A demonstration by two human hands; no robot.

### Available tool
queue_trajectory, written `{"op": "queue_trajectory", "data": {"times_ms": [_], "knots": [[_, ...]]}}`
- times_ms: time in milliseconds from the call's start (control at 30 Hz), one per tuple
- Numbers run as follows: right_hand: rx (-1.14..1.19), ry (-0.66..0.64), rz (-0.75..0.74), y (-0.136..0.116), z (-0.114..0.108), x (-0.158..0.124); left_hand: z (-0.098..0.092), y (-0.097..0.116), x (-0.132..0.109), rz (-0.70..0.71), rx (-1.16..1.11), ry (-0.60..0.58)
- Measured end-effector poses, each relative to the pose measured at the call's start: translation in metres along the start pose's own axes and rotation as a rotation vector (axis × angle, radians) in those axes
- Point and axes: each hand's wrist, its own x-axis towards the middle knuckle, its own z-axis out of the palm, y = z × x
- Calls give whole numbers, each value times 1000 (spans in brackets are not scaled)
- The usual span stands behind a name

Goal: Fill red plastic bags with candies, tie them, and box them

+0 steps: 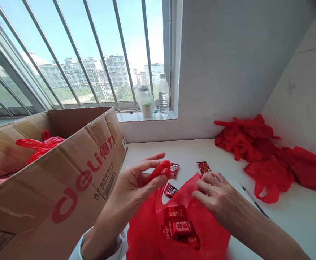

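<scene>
A red plastic bag [147, 231] lies open on the white table in front of me, with several small red packets [181, 227] showing inside its mouth. My left hand [138, 184] pinches one handle of the bag between thumb and finger. On the opposite side of the mouth, my right hand [214, 191] grips the bag's edge with curled fingers. Beyond the bag, loose on the table, are a dark red packet [171, 190], a smaller packet [174, 169] partly behind the left fingers, and a red packet [203, 167] near the right hand.
A large cardboard box [92, 169] holding red bags [45, 147] stands at the left. Red bags [271, 166] are heaped at the right, near a dark pen [255, 203]. On the windowsill are a clear bottle [163, 95] and a bagged cup [146, 104].
</scene>
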Motion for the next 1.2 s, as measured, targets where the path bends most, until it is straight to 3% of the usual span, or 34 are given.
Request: {"op": "queue_trajectory", "data": {"times_ms": [100, 267, 367, 500, 700, 833, 900, 967, 1067, 1200], "knots": [[98, -40, 34, -1, -5, 0, -4, -1, 2, 65, 146, -52], [66, -137, 101, -18, 23, -6, 1, -2, -2, 72, 60, -75], [-68, -182, 178, -24, 37, -7, 8, -2, -3, 81, -9, -4], [-234, -226, 164, -21, 37, 0, 17, 3, -6, 43, 162, 117], [-239, -107, 163, -18, 42, -12, 11, 0, -3, 35, 240, 31], [-211, -184, 188, -15, 56, -22, 5, -12, 5, 48, 140, -45], [-149, -251, 197, -10, 48, -14, 4, -15, 7, 42, 149, -21], [36, -229, 166, -5, 26, -1, 4, -15, 7, 42, 242, 9], [516, -71, 177, 1, -19, 12, 5, -12, 2, 29, 390, -67], [876, 223, 479, 13, -55, 2, 7, -12, -8, 12, 390, -218]]}}
